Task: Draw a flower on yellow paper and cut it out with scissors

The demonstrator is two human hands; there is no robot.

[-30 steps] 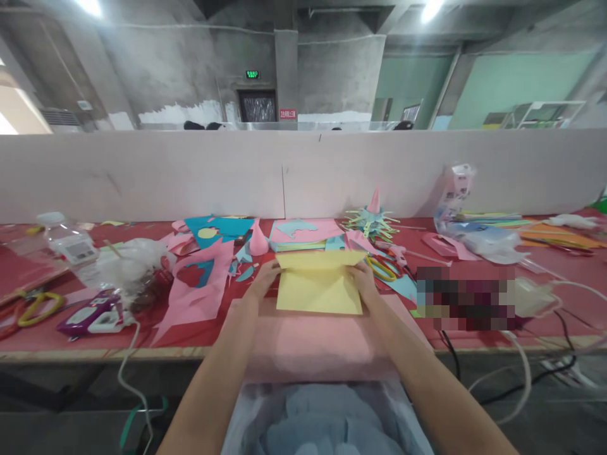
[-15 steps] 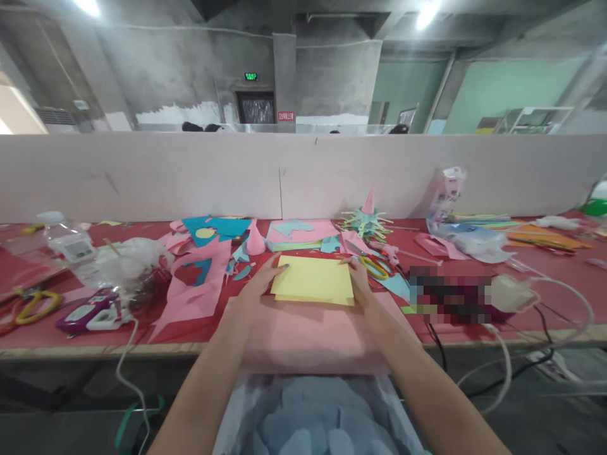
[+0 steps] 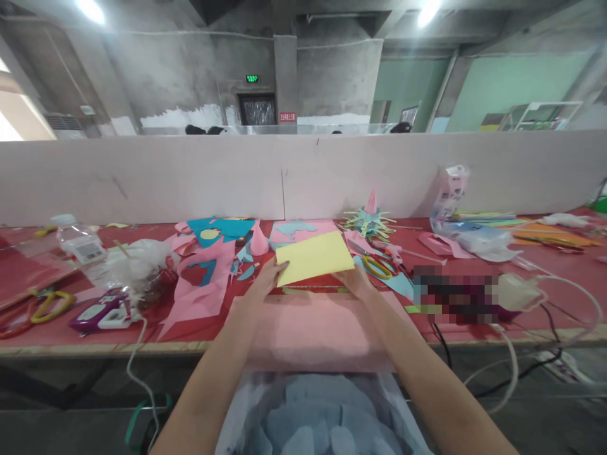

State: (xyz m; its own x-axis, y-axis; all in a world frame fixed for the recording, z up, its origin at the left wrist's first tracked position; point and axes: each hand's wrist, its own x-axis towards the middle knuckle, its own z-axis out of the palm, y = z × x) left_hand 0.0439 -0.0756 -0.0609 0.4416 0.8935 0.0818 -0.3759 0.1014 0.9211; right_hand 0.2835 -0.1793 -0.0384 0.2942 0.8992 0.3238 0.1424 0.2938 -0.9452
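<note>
A folded yellow paper sheet (image 3: 313, 256) is held tilted above the red table (image 3: 190, 325), its far edge raised. My left hand (image 3: 263, 281) grips its near left corner. My right hand (image 3: 351, 281) holds its near right edge. Under both hands lies a large pink sheet (image 3: 310, 328) that hangs over the table's front edge. A thin strip of greenish paper (image 3: 315, 290) lies just below the yellow sheet.
Pink and blue paper scraps (image 3: 203, 275) lie to the left, with a pink cone (image 3: 258, 240) behind. Yellow-handled scissors (image 3: 378, 266) lie to the right, another pair (image 3: 45, 306) at far left. A water bottle (image 3: 80, 246), a purple device (image 3: 102, 314) and cables (image 3: 545, 297) crowd the sides. A partition wall (image 3: 190, 177) backs the table.
The yellow sheet was folded flat on the pink sheet, then lifted; now both hands hold it tilted up off the table.
</note>
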